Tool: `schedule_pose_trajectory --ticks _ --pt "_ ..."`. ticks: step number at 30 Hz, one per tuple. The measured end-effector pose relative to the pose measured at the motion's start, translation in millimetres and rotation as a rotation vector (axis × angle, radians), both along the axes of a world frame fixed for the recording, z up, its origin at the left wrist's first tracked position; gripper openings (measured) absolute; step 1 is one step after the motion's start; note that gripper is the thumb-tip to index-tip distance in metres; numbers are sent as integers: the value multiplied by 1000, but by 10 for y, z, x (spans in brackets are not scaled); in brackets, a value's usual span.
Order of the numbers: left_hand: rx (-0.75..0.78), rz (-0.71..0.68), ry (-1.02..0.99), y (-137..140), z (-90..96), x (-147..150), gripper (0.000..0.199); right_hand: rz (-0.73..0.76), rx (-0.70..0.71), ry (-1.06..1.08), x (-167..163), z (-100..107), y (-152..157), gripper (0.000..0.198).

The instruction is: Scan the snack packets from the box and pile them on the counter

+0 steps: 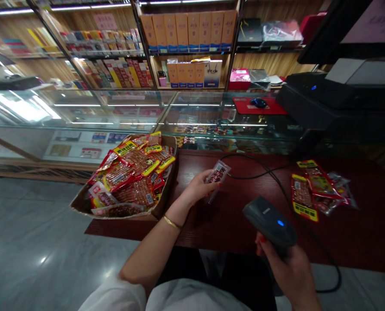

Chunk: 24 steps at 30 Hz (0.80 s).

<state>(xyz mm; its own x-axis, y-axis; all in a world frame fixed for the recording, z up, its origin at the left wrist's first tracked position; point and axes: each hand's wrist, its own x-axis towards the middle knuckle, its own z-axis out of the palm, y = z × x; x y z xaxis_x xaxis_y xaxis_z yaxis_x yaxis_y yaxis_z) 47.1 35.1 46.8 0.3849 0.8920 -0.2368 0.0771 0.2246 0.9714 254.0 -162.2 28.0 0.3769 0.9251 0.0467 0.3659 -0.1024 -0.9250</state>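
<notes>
Scanner (268, 220) in hand, we close the fingers of our right hand (292, 263) around its handle, its dark head slanting toward the packet on our left and a blue light showing on top. With our left hand (199, 186) we grip a small clear packet (219, 173), thumb and fingers pinched along its near side; it is over the dark red tabletop (234, 220), between the box and the scanner, though we cannot tell whether its lower end touches the wood. A gold bracelet (172, 222) circles our left wrist.

Just left of that hand we have an open cardboard box (80, 205), heaped with red and yellow snack packets (137, 162). On our far right, beyond the scanner, a loose pile of packets (304, 196) overlaps on the tabletop, some yellow-edged, others clear. A dark cable (281, 185) curves between scanner and pile, then hangs past the front edge. Behind the tabletop, we see a red mouse pad (244, 107) with a mouse (259, 102) resting on it.
</notes>
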Motion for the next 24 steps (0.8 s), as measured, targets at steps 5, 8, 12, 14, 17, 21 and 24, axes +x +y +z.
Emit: schedule_pose_trajectory --ticks 5,8,12,14,17,21,24 --pt "-82 -92 -126 151 -193 -1 39 -12 15 -7 -6 -13 28 41" --pt "-237 -186 -214 120 -289 -141 78 -5 20 -45 -31 -6 38 44" --pt "-367 -246 -229 118 -306 -287 84 37 8 -84 -61 -10 44 45" --pt "-406 -267 -207 139 -293 -309 85 50 17 -104 -76 -16 45 45" --pt "-391 -286 -180 163 -279 -307 77 66 36 -138 -95 -20 51 47" --pt "-350 -297 -139 166 -260 -287 58 60 34 -189 -97 -22 78 47" --pt "-385 -287 -92 176 -234 -265 53 23 26 -250 -79 -42 108 47"
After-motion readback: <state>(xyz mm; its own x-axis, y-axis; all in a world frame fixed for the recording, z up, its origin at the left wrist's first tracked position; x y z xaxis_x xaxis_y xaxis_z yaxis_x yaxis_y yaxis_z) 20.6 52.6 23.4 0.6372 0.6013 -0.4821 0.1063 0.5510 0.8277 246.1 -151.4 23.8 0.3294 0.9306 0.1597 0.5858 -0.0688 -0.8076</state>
